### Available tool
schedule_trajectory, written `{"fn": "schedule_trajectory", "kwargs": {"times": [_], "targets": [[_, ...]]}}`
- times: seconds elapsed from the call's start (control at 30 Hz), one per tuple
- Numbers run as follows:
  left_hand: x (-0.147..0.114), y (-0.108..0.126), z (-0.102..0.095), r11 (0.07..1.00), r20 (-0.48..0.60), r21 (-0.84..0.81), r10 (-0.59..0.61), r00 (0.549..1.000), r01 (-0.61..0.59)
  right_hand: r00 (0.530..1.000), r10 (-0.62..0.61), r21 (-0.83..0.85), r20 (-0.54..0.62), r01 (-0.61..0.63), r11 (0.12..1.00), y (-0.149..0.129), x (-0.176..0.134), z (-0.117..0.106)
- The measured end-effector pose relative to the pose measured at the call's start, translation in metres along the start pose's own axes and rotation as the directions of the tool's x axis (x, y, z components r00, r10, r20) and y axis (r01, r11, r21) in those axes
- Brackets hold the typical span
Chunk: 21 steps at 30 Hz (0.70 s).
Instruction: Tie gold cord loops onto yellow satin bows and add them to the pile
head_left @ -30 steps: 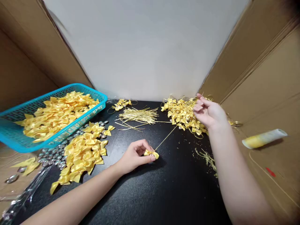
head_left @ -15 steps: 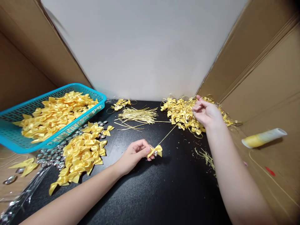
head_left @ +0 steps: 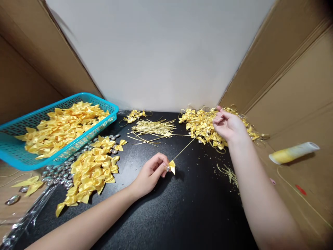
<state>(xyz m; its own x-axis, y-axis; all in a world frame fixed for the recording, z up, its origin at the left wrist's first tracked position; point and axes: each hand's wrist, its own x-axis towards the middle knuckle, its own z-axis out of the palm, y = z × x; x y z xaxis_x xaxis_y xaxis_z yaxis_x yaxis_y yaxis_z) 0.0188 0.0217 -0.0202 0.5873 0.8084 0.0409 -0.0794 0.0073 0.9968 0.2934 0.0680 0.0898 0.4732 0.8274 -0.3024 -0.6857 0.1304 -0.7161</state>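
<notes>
My left hand [head_left: 151, 173] is closed in a pinch on a small yellow satin bow [head_left: 172, 167] above the black tabletop. A silvery bead [head_left: 168, 168] sits at the bow's middle, beside my fingertips, which hide part of the bow. From the bow a thin gold cord [head_left: 185, 148] stretches straight up to the right. Its line leads to the curled fingertips of my right hand [head_left: 229, 125], though its far end blurs into the finished bows behind. That hand is raised at the pile of beaded bows with gold loops [head_left: 200, 126].
At left stands a blue basket [head_left: 114, 113] of yellow bows. Beside it lie loose bows [head_left: 91, 170] and silvery beads [head_left: 58, 173]. Cut gold cords [head_left: 153, 127] lie at the back, cord scraps [head_left: 229, 174] at right. Cardboard walls [head_left: 291, 86] flank the table; a tube [head_left: 293, 152] is at right.
The bow has turned and slid further into my left fingers, so less of it shows. My left hand has shifted slightly up and left; the right hand has barely moved.
</notes>
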Motion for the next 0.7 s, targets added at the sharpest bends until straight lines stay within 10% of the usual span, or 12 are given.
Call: {"fn": "schedule_trajectory", "kwargs": {"times": [0.7], "targets": [[0.0023, 0.0036, -0.0008, 0.989, 0.040, -0.025, -0.143, 0.989, 0.144, 1.000, 0.000, -0.047, 0.020, 0.001, 0.999, 0.0012, 0.0004, -0.0009]]}}
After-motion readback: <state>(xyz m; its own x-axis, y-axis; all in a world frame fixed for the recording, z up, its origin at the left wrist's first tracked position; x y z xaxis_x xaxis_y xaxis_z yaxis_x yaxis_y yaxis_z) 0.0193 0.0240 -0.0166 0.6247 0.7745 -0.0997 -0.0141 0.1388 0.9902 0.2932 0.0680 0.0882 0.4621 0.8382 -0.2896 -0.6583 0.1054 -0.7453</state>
